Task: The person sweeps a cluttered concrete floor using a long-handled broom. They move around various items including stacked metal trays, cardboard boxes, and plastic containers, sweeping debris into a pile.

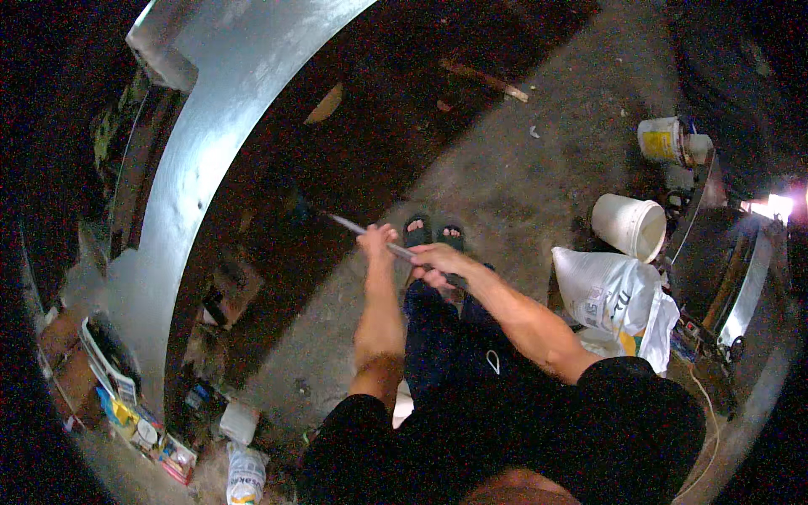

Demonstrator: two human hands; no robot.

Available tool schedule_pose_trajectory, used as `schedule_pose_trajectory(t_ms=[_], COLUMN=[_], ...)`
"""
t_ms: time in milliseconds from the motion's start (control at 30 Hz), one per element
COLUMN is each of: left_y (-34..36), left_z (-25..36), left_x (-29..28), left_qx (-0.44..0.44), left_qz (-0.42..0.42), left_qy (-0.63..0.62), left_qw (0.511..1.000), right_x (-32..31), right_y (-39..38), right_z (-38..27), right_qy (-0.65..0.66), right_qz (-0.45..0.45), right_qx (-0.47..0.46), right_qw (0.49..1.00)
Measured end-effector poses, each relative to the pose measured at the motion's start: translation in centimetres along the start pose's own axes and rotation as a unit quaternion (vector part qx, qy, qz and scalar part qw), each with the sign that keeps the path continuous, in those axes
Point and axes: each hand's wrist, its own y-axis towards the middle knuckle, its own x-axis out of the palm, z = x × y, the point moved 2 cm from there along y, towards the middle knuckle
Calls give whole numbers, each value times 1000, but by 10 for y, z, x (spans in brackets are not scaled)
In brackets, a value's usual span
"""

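Note:
A long, slim grey rod-like tool (399, 250) runs slantwise in front of my legs, with a narrow end at the upper left and a darker end at the lower right. Its exact kind is hard to make out. My left hand (376, 239) is closed on it near the narrow end. Farther back along it, my right hand (439, 263) wraps round the shaft. The tool is off the floor, above my sandalled feet (433, 230), and slightly blurred.
A pale metal-like worktop (198, 168) curves along the left. Various boxes and packages (147, 433) lie at the lower left. On the right are a white bucket (627, 225), a full white sack (602, 290) and a smaller tub (661, 141). A wooden stick (484, 80) lies on the floor ahead.

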Motion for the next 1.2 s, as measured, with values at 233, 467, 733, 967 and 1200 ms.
schedule_pose_trajectory(t_ms=[233, 467, 733, 967, 1200], left_y=[-104, -45, 65, -66, 124], left_z=[-120, -16, -79, -141, -40], left_x=[154, 241, 328, 283, 418], left_qx=[-92, 120, 64, 19, 208], left_qz=[-182, -175, -144, -119, -104], left_qy=[164, 227, 330, 291, 485], left_qw=[965, 951, 931, 949, 843], right_x=[-69, -81, -233, -209, -280], right_y=[-159, -101, -14, -144, 16], right_z=[29, -75, -85, -29, -170], right_qy=[64, 41, 210, 154, 198], right_qz=[245, 130, 119, 127, 18], right_qx=[-20, -142, -159, -3, -168], right_qw=[967, 980, 957, 980, 965])
